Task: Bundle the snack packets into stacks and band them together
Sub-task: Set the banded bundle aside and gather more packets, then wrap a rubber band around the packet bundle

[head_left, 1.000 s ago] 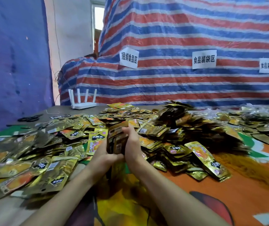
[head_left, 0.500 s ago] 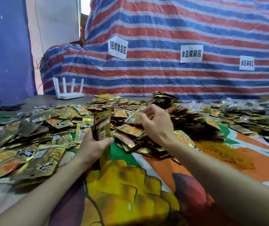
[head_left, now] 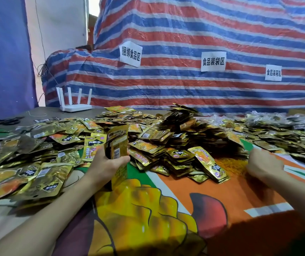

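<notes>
One stack of snack packets (head_left: pixel 116 145) is gathered, and as far as I can see it has no band around it yet. Very many loose snack packets (head_left: pixel 166 145) lie in heaps across the tabletop (head_left: pixel 37 112), to the left of the stack, behind it and far to the right. So I judge that the task is at an early part and most of the work is left. I cannot recognise any finished, banded bundle; the far right heap is too blurred to tell.

The left hand (head_left: pixel 109 164) holds the stack upright above the printed cloth (head_left: pixel 203 200), just in front of the heaps. Its fingers and thumb are curled tightly around the lower half of the stack. The right hand (head_left: pixel 263 164) is well apart from the stack, just beside a heap of thin orange-yellow rubber bands (head_left: pixel 229 166). Its back faces the camera and its fingers bend downward, but the hand is blurred. I cannot tell whether the fingers pinch a band or hold nothing. I judge that the step in hand is to take a band for this stack.
</notes>
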Demonstrator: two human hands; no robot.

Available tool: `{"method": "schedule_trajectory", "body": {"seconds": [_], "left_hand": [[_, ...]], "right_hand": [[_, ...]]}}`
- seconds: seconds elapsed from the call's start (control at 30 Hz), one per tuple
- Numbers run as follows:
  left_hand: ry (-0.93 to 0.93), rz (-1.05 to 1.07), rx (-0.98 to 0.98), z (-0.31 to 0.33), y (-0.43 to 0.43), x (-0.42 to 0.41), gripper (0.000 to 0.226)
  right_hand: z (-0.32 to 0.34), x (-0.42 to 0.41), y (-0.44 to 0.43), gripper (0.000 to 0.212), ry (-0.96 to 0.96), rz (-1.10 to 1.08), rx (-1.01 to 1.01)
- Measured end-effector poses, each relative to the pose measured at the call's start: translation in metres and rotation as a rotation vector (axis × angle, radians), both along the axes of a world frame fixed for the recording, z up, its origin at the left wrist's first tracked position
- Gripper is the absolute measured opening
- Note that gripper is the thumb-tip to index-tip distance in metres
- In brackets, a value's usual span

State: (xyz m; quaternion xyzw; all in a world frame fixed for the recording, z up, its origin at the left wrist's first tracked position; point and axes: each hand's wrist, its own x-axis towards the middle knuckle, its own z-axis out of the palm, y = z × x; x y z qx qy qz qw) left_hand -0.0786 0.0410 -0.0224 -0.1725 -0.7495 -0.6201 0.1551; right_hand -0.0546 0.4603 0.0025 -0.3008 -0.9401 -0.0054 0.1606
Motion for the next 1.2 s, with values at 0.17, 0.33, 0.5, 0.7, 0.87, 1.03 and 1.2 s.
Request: {"method": "schedule_trajectory", "body": {"seconds": [0.17,0.33,0.5,0.7,0.87,1.03,1.2], "left_hand": [[-0.009,-0.006,0.018,0.001,-0.001,0.0,0.012],[-0.03,-0.008,0.056,0.001,-0.002,0.001,0.015],[-0.062,0.0,0.12,0.001,-0.003,-0.001,0.018],[-0.184,-0.07,0.371,0.006,-0.009,0.0,0.028],[-0.245,-0.192,0.413,0.01,-0.013,0.004,0.051],[-0.378,-0.242,0.523,0.014,-0.021,0.001,0.03],[-0.409,-0.146,0.411,0.015,-0.022,0.001,0.024]], "right_hand": [[0.013,0.003,-0.001,0.006,0.137,0.002,-0.084],[0.029,0.005,-0.01,0.008,0.203,-0.012,-0.08],[0.048,0.0,-0.035,0.013,0.324,0.149,-0.109],[0.061,-0.007,-0.127,0.008,0.471,0.758,-0.533],[0.044,-0.022,-0.218,0.004,0.39,0.994,-0.98],[0.019,-0.039,-0.27,0.005,0.377,1.001,-1.338],[-0.004,-0.046,-0.273,0.006,0.418,1.029,-1.305]]}}
